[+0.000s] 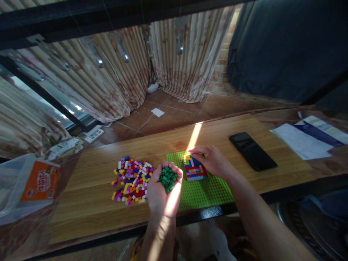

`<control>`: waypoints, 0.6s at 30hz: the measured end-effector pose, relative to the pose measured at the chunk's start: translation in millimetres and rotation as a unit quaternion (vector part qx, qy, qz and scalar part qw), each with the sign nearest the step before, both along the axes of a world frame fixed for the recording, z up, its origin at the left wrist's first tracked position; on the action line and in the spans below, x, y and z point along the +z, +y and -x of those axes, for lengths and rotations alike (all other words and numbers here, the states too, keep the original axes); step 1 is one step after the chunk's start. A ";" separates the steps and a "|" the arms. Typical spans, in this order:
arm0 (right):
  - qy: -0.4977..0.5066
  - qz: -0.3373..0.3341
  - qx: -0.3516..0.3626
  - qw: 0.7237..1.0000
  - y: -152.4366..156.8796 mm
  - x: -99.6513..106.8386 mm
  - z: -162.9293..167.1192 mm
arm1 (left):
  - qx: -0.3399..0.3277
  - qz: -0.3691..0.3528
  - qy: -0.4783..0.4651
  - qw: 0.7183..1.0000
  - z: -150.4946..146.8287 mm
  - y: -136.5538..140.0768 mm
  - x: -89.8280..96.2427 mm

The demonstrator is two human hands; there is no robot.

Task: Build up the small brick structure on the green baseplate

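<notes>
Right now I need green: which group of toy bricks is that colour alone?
The toy bricks cupped in the left hand: all green. The loose pile and the brick build on the baseplate mix several colours.

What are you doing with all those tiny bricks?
The person's left hand is cupped palm up, holding a heap of green bricks. The right hand is at a colourful patch of bricks on the green baseplate; whether it pinches one is too small to tell. A mixed pile lies on the wooden board.
</notes>
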State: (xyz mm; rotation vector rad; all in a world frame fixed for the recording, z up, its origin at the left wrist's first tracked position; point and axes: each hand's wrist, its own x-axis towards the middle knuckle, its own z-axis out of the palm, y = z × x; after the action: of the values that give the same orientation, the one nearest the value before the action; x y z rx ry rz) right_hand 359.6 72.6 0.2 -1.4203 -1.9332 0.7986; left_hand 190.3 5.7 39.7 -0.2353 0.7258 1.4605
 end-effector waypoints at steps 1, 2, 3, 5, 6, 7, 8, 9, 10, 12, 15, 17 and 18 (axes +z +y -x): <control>-0.009 -0.002 0.001 1.000 0.0 1.0 -0.9 | 0.002 0.000 0.000 1.000 -0.2 0.2 0.0; -0.020 -0.005 0.001 1.000 0.0 2.2 -1.8 | 0.002 0.001 -0.001 1.000 -0.4 0.5 0.1; -0.032 -0.009 0.001 0.999 0.0 3.3 -2.8 | 0.003 0.001 -0.002 1.000 -0.7 0.6 0.2; -0.052 -0.016 0.002 0.999 -0.2 5.2 -4.1 | 0.005 0.001 -0.005 1.000 -1.3 0.8 0.5; -0.059 -0.019 0.003 0.998 -0.4 5.9 -4.4 | 0.005 0.001 -0.006 1.000 -1.6 0.8 0.6; -0.063 -0.022 0.005 0.998 -0.6 6.5 -4.5 | 0.006 0.000 -0.007 1.000 -1.9 0.8 0.8; -0.065 -0.023 0.005 0.998 -0.8 7.0 -4.5 | 0.007 -0.001 -0.007 1.000 -2.2 0.8 0.9; -0.066 -0.024 0.004 0.998 -1.1 7.4 -4.4 | 0.007 -0.002 -0.006 1.000 -2.4 0.8 1.0; -0.066 -0.023 0.003 0.998 -1.3 7.7 -4.3 | 0.006 -0.002 -0.004 1.000 -2.6 0.8 1.1; -0.068 -0.021 0.002 0.997 -1.4 8.3 -4.5 | 0.003 -0.002 0.001 1.000 -2.8 0.8 1.4; -0.069 -0.019 0.009 0.997 -1.2 8.7 -5.9 | -0.001 -0.003 0.005 1.000 -2.7 0.8 1.6; -0.064 -0.021 0.013 0.998 -0.8 8.7 -6.9 | -0.001 -0.004 0.004 1.000 -2.5 0.8 1.4; -0.061 -0.022 0.013 0.998 -0.7 8.6 -7.1 | 0.000 -0.003 0.003 1.000 -2.4 0.7 1.3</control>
State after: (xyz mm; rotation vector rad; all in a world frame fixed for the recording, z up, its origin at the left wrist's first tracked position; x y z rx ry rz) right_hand 366.8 71.9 8.8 -1.4501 -2.0521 0.6900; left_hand 192.7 6.4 41.0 -0.2254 0.7261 1.4639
